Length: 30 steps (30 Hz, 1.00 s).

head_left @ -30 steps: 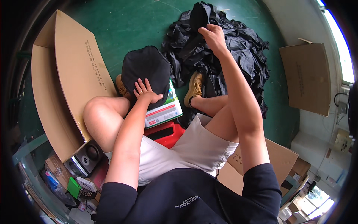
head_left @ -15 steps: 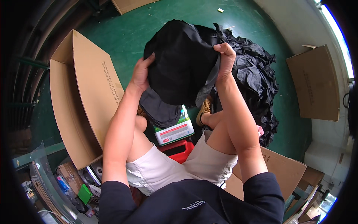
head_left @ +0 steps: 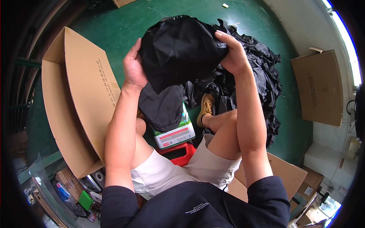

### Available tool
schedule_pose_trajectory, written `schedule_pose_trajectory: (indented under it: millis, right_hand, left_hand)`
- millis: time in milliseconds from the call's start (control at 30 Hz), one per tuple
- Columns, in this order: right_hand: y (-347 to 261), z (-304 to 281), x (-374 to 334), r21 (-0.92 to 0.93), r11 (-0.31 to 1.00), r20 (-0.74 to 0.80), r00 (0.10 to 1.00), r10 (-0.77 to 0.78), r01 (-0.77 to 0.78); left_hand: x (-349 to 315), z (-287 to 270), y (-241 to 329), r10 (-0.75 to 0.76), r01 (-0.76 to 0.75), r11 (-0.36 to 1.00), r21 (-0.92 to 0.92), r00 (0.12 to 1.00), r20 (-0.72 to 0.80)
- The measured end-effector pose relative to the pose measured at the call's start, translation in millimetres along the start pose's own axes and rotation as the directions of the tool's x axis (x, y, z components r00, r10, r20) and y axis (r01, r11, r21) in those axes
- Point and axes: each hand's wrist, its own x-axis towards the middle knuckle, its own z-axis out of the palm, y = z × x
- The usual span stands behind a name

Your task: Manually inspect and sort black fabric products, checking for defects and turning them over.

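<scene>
A black fabric piece (head_left: 180, 51), rounded and puffed out like a cover, is held up in front of me. My left hand (head_left: 134, 68) supports its left side, thumb up along the edge and the other fingers partly behind the cloth. My right hand (head_left: 234, 54) grips the opposite side, with its thumb on top. Below lies a flat pile of black cloth (head_left: 161, 108) on a white and green box-shaped container (head_left: 175, 136). Beyond my right hand, a large crumpled heap of black fabric (head_left: 262, 76) covers part of the floor.
A tall open cardboard box (head_left: 85, 72) stands at the left. Another carton (head_left: 319, 89) leans against the right wall. An open cardboard box (head_left: 283, 169) is beside my right thigh. A red plastic object (head_left: 184, 155) lies between my legs on the green floor (head_left: 121, 30).
The held cloth has moved slightly up and left, and its lower edge has drawn up. Both hands have shifted their hold, the left hand now showing more of its palm.
</scene>
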Motion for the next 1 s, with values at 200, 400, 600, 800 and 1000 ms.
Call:
schedule_pose_trajectory:
  millis: [200,400,600,800,1000]
  right_hand:
    - [6,0,-2,-0.056,0.996,0.056,0.996,-0.07,0.073]
    - [16,-3,-3,-0.368,0.928,0.202,0.979,0.012,0.065]
    - [22,2,-2,-0.583,0.771,0.328,0.942,-0.065,0.256]
    - [29,12,0,-0.729,0.635,0.25,0.963,-0.101,0.256]
    - [24,9,1,-0.724,0.655,0.143,0.976,-0.167,0.218]
  left_hand:
    - [-9,-5,4,0.007,-0.009,0.997,0.078,1.0,0.019]
    - [-16,-11,4,-0.05,-0.021,0.948,0.317,0.976,0.214]
    - [-14,-22,4,-0.083,-0.03,0.915,0.403,0.962,0.261]
    - [-19,-12,2,-0.033,-0.044,0.884,0.466,0.987,0.155]
    - [-16,-24,14,-0.047,-0.044,0.891,0.452,0.981,0.189]
